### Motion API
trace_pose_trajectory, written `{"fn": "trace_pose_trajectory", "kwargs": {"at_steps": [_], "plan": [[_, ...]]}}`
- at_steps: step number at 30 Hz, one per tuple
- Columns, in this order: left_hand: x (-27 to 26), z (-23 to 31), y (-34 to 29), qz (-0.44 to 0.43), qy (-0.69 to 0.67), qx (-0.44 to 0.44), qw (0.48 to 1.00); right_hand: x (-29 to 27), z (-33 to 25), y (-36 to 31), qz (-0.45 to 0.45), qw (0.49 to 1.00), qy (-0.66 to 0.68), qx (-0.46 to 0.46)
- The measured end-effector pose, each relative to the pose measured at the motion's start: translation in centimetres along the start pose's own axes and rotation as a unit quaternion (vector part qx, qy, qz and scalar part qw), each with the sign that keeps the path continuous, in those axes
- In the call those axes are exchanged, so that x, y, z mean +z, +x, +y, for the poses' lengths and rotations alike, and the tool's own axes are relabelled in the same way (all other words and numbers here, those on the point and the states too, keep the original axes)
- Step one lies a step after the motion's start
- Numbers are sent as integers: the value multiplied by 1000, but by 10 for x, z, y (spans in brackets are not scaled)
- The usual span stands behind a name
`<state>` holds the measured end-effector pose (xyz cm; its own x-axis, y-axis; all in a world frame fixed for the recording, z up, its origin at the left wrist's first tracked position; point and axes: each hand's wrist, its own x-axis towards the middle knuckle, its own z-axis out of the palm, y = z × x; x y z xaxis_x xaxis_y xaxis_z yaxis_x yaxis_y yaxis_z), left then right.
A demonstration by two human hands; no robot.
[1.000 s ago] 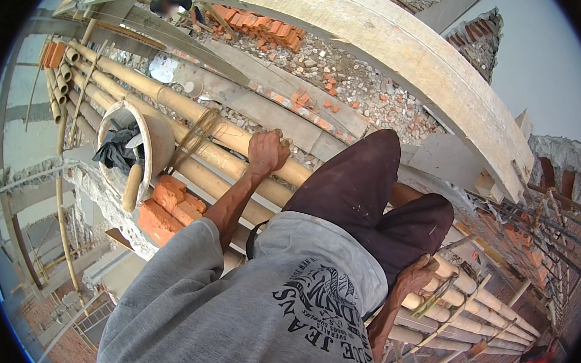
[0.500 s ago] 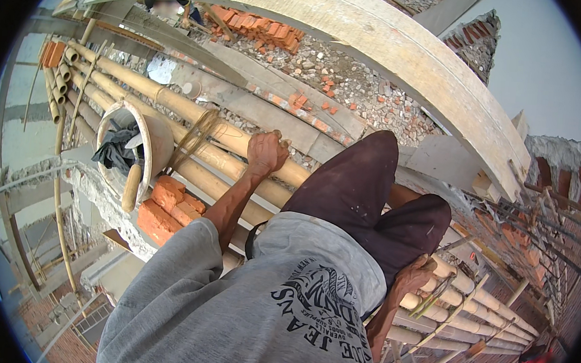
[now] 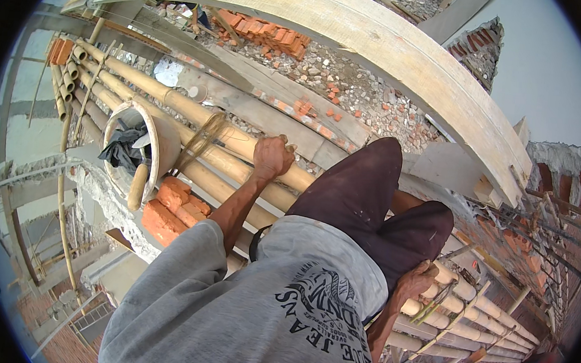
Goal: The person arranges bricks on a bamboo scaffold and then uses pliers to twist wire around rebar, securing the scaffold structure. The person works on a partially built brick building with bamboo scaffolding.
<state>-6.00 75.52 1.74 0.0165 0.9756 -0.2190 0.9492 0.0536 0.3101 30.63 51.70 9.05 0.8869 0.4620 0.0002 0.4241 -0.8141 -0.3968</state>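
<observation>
I sit on a scaffold of bamboo poles lashed side by side. My left hand (image 3: pixel 273 156) is closed over the outermost bamboo pole (image 3: pixel 238 140), beside my left thigh. My right hand (image 3: pixel 418 280) rests by my right thigh with its fingers curled down at the same row of poles (image 3: pixel 458 287); its fingertips are partly hidden. Left of my left hand, a wire lashing (image 3: pixel 203 137) wraps the poles. Beyond it a whitish bucket (image 3: pixel 164 144) lies tilted, with a black plastic bag (image 3: pixel 126 147) and a wooden-handled tool (image 3: pixel 137 187) in its mouth.
Orange bricks (image 3: pixel 172 213) lie close to my left forearm. A long curved-looking timber board (image 3: pixel 357 33) spans the far side. Below are rubble (image 3: pixel 372 96), a brick pile (image 3: pixel 264 35) and planks (image 3: pixel 242 99). Rebar (image 3: pixel 546 229) juts out at the right.
The view has shifted slightly, so the bucket, bricks and poles appear a little further right and lower. Both hands stay at the same places on the poles.
</observation>
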Motion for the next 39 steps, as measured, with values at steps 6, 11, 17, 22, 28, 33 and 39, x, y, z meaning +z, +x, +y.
{"fn": "trace_pose_trajectory", "kwargs": {"at_steps": [6, 11, 17, 22, 28, 33, 39], "plan": [[2, -4, 2, -31, 6, -7, 999, 2, 7, 2, -1, 1000, -6, -11], [5, -4, 1, -36, 15, -16, 999, 3, 8, 3, -11, 1000, -1, 2], [10, -6, -3, 54, -29, 2, 998, 4, 6, 3, 16, 999, -48, -8], [8, -5, -2, 3, -2, -9, 1000, 4, 11, 5, -14, 1000, -19, 8], [0, 2, 3, -54, 1, -56, 997, 5, 12, 5, -8, 1000, -7, 5], [1, -1, 1, -47, 17, -38, 998, 3, 9, 3, -3, 1000, -14, -6], [6, -2, 2, -20, 25, -22, 999, 2, 8, 2, -10, 1000, -23, 0]]}}
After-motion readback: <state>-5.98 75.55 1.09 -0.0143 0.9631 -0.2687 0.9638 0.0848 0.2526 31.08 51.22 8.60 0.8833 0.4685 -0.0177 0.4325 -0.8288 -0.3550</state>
